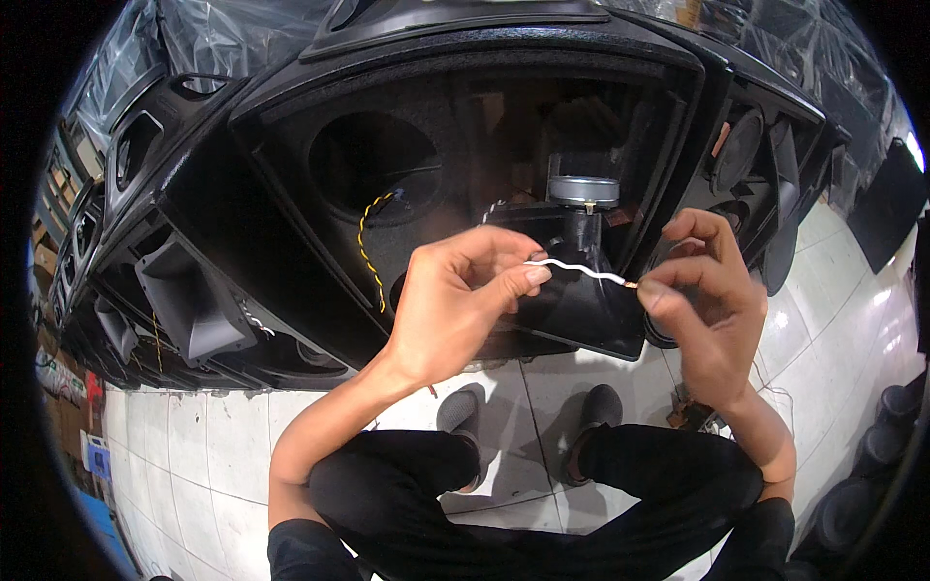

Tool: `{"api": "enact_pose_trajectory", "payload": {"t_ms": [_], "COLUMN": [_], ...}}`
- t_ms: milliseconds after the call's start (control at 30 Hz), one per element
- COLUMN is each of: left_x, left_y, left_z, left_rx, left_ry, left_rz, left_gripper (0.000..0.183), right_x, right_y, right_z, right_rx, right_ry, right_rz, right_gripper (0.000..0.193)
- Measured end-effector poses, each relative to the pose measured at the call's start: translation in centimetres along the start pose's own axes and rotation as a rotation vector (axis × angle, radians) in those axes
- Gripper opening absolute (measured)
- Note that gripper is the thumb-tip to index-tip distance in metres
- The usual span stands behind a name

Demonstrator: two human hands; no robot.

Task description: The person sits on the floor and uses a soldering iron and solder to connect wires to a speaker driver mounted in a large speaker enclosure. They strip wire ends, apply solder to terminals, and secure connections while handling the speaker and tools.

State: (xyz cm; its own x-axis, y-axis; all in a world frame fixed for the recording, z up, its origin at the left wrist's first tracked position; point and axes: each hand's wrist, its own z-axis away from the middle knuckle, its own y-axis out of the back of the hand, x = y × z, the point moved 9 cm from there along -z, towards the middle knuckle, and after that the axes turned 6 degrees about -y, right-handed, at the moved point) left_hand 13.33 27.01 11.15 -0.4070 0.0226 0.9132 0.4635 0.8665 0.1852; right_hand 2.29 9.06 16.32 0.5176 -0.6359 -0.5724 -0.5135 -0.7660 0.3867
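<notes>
From my remote seat, I see the left hand [463,290] pinching one white wire [581,268] between thumb and forefinger. The right hand [712,305] pinches its bare, copper-coloured end between thumb and index finger, the other fingers loosely curled. The wire's thin, smooth, wavy length spans the gap between the hands, above a glossy black flared horn [567,315]. One round, silvery metal driver [583,189] sits on the horn; any marking there is too small for me to read. Behind stands a grainy black cabinet [203,208] with one large round opening [373,155] and one twisted yellow-and-black wire [364,252] hanging. Below, two grey textured shoes [460,412] rest on pale, shiny square tiles [189,455].
</notes>
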Motion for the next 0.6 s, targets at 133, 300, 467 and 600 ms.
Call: {"api": "enact_pose_trajectory", "payload": {"t_ms": [133, 300, 467, 600], "left_x": [1.6, 1.8, 1.3, 1.7], "left_y": [-1.2, -3.0, 0.2, 0.0], "left_z": [0.4, 0.7, 0.0, 0.1], "left_rx": [-0.189, -0.28, 0.033, 0.021], "left_ry": [-0.301, -0.513, -0.256, -0.335], "left_rz": [0.029, -0.654, -0.54, -0.487], "left_gripper": [0.014, 0.015, 0.021, 0.021], "right_x": [2.1, -0.8, -0.2, -0.8], "right_y": [0.6, -0.5, -0.3, 0.0], "right_z": [0.1, 0.2, 0.3, 0.0], "right_rx": [0.071, -0.081, -0.015, -0.007], "right_ry": [-0.276, 0.03, -0.007, 0.069], "right_rz": [-0.246, -0.06, 0.007, 0.039], "right_gripper": [0.009, 0.008, 0.014, 0.009]}}
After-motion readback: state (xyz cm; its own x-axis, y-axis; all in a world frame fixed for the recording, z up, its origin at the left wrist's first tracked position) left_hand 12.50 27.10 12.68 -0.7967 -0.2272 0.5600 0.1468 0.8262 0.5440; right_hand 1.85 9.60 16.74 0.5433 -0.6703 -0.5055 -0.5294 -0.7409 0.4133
